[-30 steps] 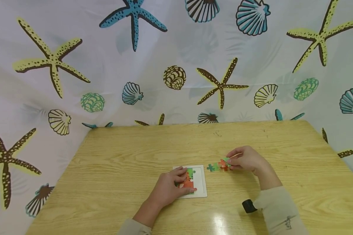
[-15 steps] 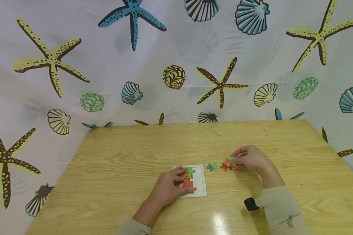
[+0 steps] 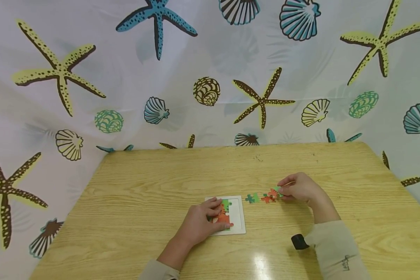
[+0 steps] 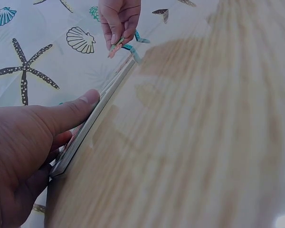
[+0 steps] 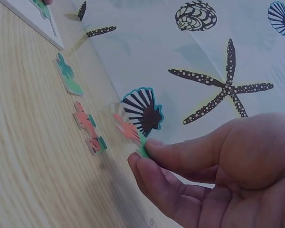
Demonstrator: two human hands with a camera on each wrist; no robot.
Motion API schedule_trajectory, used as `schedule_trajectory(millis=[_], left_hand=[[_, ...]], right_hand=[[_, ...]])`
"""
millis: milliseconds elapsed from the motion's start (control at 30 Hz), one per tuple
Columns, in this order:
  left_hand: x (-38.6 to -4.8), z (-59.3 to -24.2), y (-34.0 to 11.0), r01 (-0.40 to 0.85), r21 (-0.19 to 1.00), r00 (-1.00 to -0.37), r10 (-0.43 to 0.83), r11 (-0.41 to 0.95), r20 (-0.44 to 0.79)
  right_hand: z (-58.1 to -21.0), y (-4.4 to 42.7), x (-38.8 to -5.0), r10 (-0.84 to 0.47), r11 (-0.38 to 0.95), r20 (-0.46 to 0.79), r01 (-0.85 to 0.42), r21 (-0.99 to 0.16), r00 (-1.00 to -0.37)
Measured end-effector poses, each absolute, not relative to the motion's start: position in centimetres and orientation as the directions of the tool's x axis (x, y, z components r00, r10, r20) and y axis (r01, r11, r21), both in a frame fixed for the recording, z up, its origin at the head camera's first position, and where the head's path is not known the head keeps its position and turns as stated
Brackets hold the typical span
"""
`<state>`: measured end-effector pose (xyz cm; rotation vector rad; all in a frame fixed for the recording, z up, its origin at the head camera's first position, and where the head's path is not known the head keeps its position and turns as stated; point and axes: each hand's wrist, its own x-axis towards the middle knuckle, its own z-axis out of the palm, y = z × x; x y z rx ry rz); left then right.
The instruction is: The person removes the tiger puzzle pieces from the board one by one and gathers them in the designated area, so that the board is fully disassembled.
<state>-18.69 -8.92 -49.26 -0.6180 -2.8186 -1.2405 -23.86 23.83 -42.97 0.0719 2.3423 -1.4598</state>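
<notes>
A white puzzle tray (image 3: 238, 219) lies on the table, with joined red and green pieces (image 3: 224, 218) along its left part. Over these rests my left hand (image 3: 198, 223), thumb near the front and fingers spread toward the back; it covers part of the picture. To the tray's right, my right hand (image 3: 299, 189) pinches a red and green puzzle piece (image 5: 129, 132) between thumb and fingertips, tilted and raised off the table. Beneath it lies a red puzzle piece (image 5: 89, 127) with dark green edges. Between that and the tray lies a green puzzle piece (image 5: 67, 76).
The wooden table (image 3: 154, 182) reaches back to a white curtain (image 3: 196, 128) printed with starfish and shells. A black object (image 3: 299, 242) is attached by the right sleeve (image 3: 337, 249).
My right hand has moved a little to the right with the pinched puzzle piece, uncovering more of the red piece beneath. My left hand stays on the tray.
</notes>
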Motion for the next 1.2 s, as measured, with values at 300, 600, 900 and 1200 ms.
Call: schedule_trajectory(millis=[300,600,900,1200], left_hand=[[-18.59,-49.17,-8.98,0.357,0.704,-0.922,0.351,0.614,0.162],[-18.48,-49.1,-8.98,0.355,0.707,-0.922,0.353,0.611,0.158],[-18.56,-49.25,-8.99,0.344,0.711,-0.924,0.356,0.614,0.14],[-18.61,-49.21,-8.98,0.352,0.695,-0.922,0.361,0.628,0.14]], right_hand=[[-42.97,24.22,-24.01,-0.148,0.47,-0.331,0.228,-0.853,-0.932],[-42.83,24.32,-23.91,-0.131,0.492,-0.334,0.231,-0.84,-0.934],[-42.93,24.76,-23.68,-0.125,0.506,-0.34,0.236,-0.83,-0.932],[-43.57,24.46,-23.94,-0.071,0.626,-0.316,0.204,-0.753,-0.946]])
